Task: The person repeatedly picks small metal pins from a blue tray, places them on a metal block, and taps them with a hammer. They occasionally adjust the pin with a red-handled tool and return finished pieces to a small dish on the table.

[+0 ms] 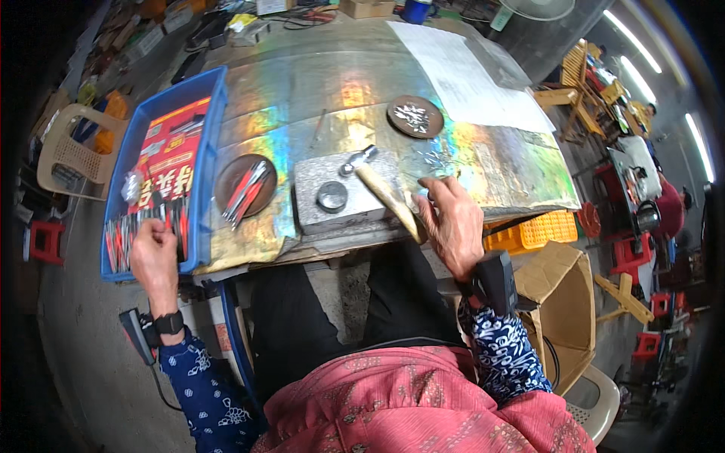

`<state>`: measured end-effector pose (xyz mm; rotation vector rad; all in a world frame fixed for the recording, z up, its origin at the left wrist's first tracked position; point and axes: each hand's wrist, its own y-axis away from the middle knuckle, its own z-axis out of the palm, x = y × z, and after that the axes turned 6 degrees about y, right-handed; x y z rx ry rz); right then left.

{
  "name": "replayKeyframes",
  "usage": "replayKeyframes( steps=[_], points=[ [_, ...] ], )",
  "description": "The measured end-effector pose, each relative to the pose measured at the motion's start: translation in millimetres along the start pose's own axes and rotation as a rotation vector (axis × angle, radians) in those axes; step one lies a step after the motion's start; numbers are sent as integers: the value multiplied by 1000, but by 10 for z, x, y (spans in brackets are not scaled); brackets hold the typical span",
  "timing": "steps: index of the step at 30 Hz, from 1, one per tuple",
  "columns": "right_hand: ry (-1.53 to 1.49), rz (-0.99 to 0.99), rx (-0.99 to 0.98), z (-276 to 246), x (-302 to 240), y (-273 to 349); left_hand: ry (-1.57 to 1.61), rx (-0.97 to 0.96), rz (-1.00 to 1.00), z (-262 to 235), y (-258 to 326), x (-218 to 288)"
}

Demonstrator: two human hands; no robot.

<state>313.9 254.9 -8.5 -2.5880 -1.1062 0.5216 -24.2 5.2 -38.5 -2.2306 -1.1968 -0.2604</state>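
My left hand (155, 249) is closed at the near end of a blue plastic tray (220, 136), over a packed row of slender red-and-black tools (117, 245). What its fingertips pinch, if anything, is hidden. Beside the hammer's wooden handle (389, 200), my right hand (453, 223) hovers with thumb and forefinger apart. The hammer rests across a grey metal block (370, 211), which also carries a round black piece (332, 196). Small silvery pins (434, 160) lie scattered just beyond my right hand. Several red-and-black tools (247, 195) fill a brown dish (226, 177) between tray and block.
Another brown dish (433, 106) holds small metal pins, near white paper sheets (468, 75). Red printed packaging (170, 151) lies in the tray. Below the table's right edge are a yellow crate (540, 230) and a cardboard box (570, 302). A beige chair (64, 155) stands left.
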Motion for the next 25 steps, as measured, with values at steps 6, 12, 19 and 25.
replayKeyframes(
  steps=[6, 12, 19, 25],
  points=[
    [98, 90, -21, 172, 558, -176, 873, -148, -85, -104, 52, 346],
    [110, 43, -104, 436, 775, -350, 1045, -321, -111, -11, 173, 734],
    [207, -81, -108, 612, 912, -436, 1153, -410, -71, 108, 302, 1017],
    [372, -144, -213, 676, 932, -474, 1110, -439, -79, 171, 314, 1129]
  ],
)
